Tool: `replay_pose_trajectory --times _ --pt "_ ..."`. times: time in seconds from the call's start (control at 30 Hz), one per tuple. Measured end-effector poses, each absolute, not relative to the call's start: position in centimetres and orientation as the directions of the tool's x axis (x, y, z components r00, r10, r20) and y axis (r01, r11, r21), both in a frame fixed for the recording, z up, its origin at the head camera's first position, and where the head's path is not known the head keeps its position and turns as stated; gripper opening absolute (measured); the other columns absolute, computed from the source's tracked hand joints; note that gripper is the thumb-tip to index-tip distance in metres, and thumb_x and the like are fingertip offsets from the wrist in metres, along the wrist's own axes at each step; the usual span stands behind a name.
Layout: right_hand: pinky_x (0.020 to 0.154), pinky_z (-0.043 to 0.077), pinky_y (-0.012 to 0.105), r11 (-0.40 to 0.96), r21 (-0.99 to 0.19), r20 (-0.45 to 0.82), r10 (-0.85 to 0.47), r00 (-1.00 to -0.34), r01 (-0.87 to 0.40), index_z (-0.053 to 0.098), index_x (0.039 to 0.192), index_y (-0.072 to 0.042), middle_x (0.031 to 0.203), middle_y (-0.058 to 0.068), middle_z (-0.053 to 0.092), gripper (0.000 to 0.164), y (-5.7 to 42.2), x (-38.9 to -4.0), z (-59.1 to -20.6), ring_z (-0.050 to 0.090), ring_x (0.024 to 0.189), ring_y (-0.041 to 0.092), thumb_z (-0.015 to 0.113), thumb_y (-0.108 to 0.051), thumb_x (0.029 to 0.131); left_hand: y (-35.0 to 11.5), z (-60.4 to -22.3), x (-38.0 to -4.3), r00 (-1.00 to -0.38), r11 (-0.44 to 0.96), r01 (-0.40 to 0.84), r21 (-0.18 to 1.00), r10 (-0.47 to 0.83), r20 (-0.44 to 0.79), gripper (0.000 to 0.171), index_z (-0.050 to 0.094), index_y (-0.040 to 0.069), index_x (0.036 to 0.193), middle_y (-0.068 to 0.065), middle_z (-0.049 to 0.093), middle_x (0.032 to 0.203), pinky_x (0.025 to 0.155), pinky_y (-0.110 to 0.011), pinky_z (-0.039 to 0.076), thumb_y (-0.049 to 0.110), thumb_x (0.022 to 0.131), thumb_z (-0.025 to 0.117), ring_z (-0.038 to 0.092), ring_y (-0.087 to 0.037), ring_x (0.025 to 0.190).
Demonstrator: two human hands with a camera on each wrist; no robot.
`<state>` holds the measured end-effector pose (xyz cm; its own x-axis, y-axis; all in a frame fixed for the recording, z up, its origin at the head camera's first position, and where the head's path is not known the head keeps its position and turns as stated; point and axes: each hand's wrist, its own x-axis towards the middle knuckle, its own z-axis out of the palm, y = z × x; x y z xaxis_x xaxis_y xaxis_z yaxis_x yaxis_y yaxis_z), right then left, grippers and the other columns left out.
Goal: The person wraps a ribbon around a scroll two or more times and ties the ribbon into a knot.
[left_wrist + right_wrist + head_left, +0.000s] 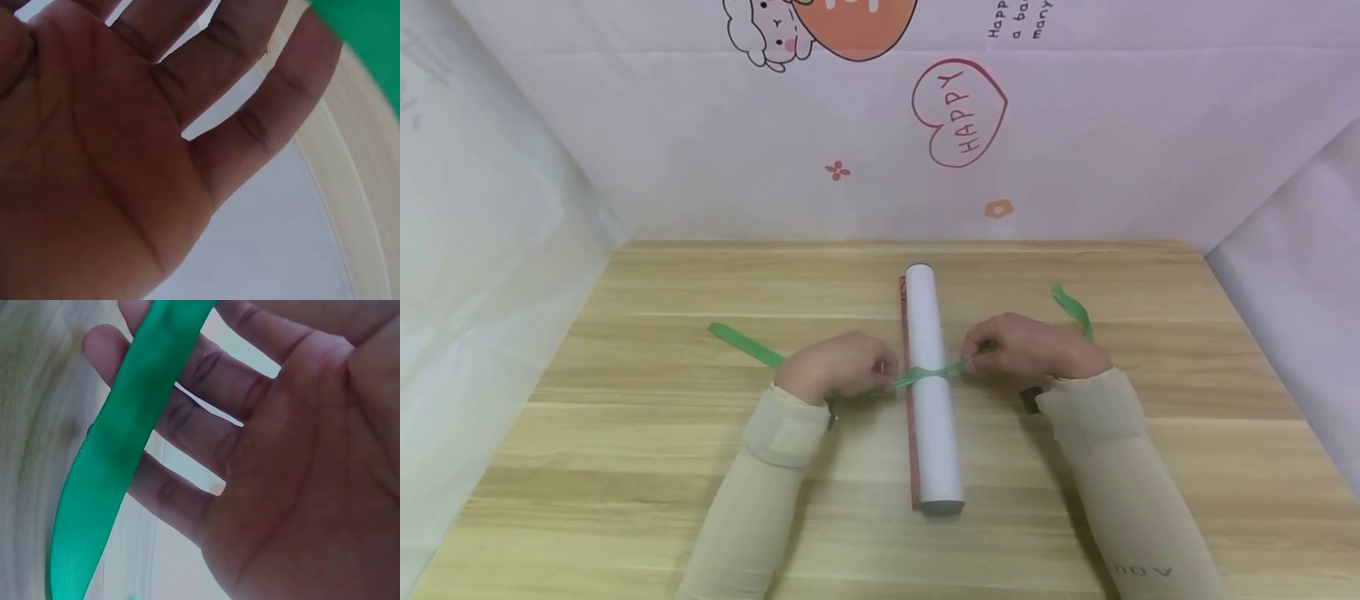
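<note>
A rolled sheet of white paper (936, 442) lies lengthwise on the table, with a strip of red patterned backing along its left side. Around its middle runs a green ribbon (929, 372), crossed over on top. My left hand (842, 364), just left of the roll, pinches one end section, and its tail trails out behind the wrist. On the other side my right hand (1022, 346) pinches the opposite section between thumb and finger. In the right wrist view the ribbon (119, 450) passes across the fingers. The left wrist view shows only a corner of green.
The wooden table (625, 467) runs back to a white printed cloth (737, 150) that hangs upright behind it. More white cloth (482, 208) closes off the left and right sides. Both forearms wear beige sleeves with wrist bands.
</note>
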<state>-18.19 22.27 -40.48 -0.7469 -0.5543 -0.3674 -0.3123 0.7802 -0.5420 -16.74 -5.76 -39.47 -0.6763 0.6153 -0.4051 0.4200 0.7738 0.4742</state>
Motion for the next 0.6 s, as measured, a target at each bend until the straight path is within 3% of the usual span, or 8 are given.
replay_pose_trajectory --times 0.3,0.47,0.6 --pt "0.089 0.049 0.035 0.775 -0.552 -0.342 -0.546 -0.765 -0.307 0.074 0.102 -0.02 0.102 -0.003 0.071 0.008 22.69 -18.46 -40.73 0.059 0.098 0.018 0.068 -0.016 0.1 -5.55 -39.82 -16.85 -0.696 0.754 0.376 0.539 0.613 -0.373 0.017 0.06 0.014 0.084 0.003 0.049 0.075 0.065 -0.024 0.039 0.006 0.097 0.053 0.045 -0.013 0.072" --pt "0.095 0.051 0.038 0.746 -0.581 -0.319 -0.577 -0.752 -0.326 0.076 0.108 -0.022 0.107 -0.004 0.075 0.012 22.4 -18.48 -40.56 0.064 0.101 0.016 0.07 -0.016 0.099 -5.79 -39.38 -16.92 -0.707 0.755 0.375 0.539 0.608 -0.36 0.006 0.069 0.013 0.092 0.002 0.061 0.084 0.072 -0.025 0.044 0.012 0.097 0.066 0.052 -0.015 0.079" --pt "0.087 0.05 0.034 0.76 -0.558 -0.336 -0.575 -0.746 -0.335 0.079 0.103 -0.019 0.1 -0.005 0.074 0.01 22.51 -18.55 -40.31 0.06 0.093 0.015 0.07 -0.022 0.099 -6.45 -39.0 -16.9 -0.728 0.772 0.339 0.538 0.577 -0.37 0.005 0.075 0.013 0.095 0.001 0.065 0.086 0.073 -0.028 0.048 0.018 0.096 0.072 0.055 -0.016 0.081"
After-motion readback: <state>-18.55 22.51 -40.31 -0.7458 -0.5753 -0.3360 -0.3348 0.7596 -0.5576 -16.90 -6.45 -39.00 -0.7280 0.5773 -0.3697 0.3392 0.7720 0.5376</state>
